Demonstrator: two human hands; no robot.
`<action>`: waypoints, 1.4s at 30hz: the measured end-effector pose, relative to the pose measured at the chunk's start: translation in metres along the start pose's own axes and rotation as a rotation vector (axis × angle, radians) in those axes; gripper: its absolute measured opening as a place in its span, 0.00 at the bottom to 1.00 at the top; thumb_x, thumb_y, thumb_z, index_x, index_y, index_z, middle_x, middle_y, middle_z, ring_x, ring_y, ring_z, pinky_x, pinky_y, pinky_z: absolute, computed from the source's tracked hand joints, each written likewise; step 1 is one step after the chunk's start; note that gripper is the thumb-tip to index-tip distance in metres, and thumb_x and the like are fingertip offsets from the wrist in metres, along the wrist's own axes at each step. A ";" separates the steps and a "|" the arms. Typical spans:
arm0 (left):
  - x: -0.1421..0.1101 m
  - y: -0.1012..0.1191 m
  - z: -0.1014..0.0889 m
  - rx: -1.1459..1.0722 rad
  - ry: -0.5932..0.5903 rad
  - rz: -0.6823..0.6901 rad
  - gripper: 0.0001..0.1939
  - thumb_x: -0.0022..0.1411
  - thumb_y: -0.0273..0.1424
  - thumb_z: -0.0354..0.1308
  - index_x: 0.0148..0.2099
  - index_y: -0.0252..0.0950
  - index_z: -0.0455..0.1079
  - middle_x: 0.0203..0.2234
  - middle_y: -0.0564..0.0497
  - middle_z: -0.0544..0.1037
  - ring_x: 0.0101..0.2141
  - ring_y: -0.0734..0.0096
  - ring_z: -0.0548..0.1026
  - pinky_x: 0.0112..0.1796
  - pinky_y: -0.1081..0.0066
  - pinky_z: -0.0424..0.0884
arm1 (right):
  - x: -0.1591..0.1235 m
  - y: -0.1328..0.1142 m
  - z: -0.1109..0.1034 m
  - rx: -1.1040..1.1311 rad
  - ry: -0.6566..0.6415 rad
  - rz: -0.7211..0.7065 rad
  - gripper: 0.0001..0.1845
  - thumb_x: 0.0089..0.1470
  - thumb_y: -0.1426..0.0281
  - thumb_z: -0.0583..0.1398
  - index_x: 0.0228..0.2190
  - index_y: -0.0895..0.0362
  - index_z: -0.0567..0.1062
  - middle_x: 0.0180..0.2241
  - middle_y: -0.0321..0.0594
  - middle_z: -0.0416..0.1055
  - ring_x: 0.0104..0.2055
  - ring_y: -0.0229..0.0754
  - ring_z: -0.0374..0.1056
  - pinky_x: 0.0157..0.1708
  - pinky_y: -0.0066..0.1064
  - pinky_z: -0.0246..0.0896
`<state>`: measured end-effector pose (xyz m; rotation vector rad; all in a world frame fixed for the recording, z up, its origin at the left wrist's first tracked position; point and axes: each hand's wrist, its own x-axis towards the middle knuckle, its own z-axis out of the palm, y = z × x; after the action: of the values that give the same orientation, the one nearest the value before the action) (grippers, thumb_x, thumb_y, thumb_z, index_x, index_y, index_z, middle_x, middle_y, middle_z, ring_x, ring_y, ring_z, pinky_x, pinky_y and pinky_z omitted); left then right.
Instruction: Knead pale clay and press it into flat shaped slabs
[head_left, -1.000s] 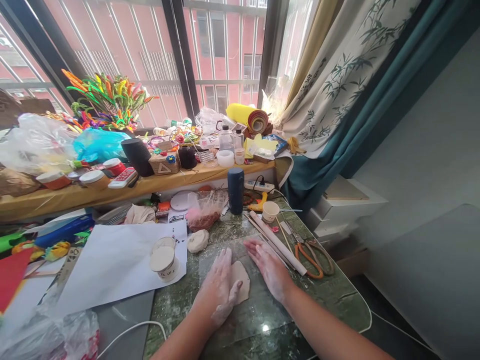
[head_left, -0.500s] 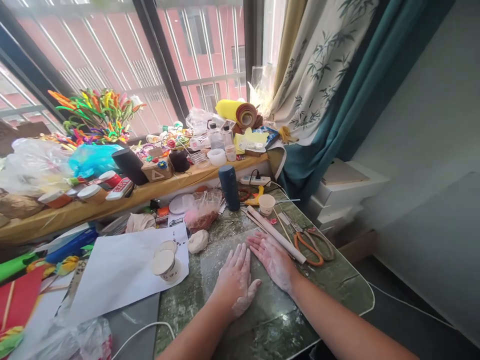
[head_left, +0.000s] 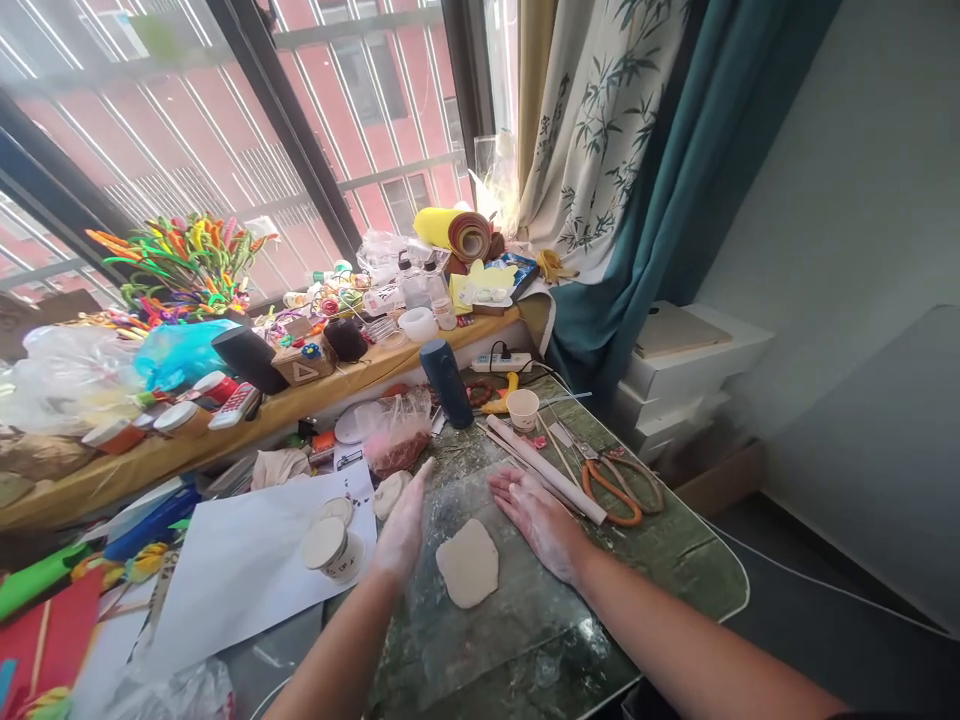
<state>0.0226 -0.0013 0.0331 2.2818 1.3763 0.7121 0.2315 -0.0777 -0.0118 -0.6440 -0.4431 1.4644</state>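
Note:
A flattened, pale piece of dough (head_left: pixel 469 565) with an uneven outline lies on a clear plastic sheet (head_left: pixel 517 635), both dusted with white powder. My left hand (head_left: pixel 401 530), powdery and stretched out on edge, is left of the flat piece and holds nothing. It partly covers a round lump of dough (head_left: pixel 388 492) behind it; whether it touches the lump I cannot tell. On the other side, my right hand (head_left: pixel 536 520) rests over the sheet's right part, fingers stretched and empty. A pale rolling pin (head_left: pixel 551 470) lies just beyond its fingers.
Scissors (head_left: pixel 619 490) with orange handles lie at the right. A paper cup (head_left: pixel 523 408) and a dark blue cylinder (head_left: pixel 446 383) stand farther back. Lidded cups (head_left: pixel 326 545) sit on white paper (head_left: pixel 232 560) at the left. The windowsill (head_left: pixel 360 375) is crowded with craft supplies.
My left hand has lifted off the flat dough and moved left toward the lump, uncovering the piece. My right hand has stayed nearly in place. The view has tilted slightly.

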 end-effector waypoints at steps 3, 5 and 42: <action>-0.007 0.012 0.017 0.120 -0.222 0.076 0.29 0.73 0.39 0.41 0.72 0.38 0.54 0.69 0.43 0.58 0.69 0.55 0.54 0.66 0.46 0.56 | 0.000 -0.001 0.000 -0.002 0.001 0.000 0.23 0.53 0.55 0.67 0.48 0.51 0.76 0.52 0.45 0.76 0.62 0.50 0.65 0.67 0.49 0.48; -0.013 0.024 0.034 0.255 -0.298 0.191 0.33 0.69 0.36 0.48 0.73 0.33 0.51 0.71 0.39 0.51 0.71 0.50 0.44 0.67 0.41 0.48 | 0.000 -0.002 0.000 0.013 0.003 0.002 0.24 0.54 0.54 0.66 0.48 0.52 0.76 0.52 0.46 0.76 0.62 0.50 0.66 0.67 0.50 0.48; 0.015 0.023 0.008 0.414 -0.370 0.438 0.30 0.57 0.24 0.54 0.62 0.38 0.69 0.60 0.41 0.73 0.64 0.50 0.65 0.63 0.49 0.60 | -0.002 0.001 0.005 -0.098 -0.007 -0.042 0.19 0.50 0.55 0.69 0.40 0.53 0.78 0.44 0.43 0.78 0.56 0.51 0.70 0.65 0.52 0.51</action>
<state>0.0496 0.0011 0.0430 2.9002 0.9220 0.0984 0.2276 -0.0791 -0.0086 -0.7034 -0.5330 1.4125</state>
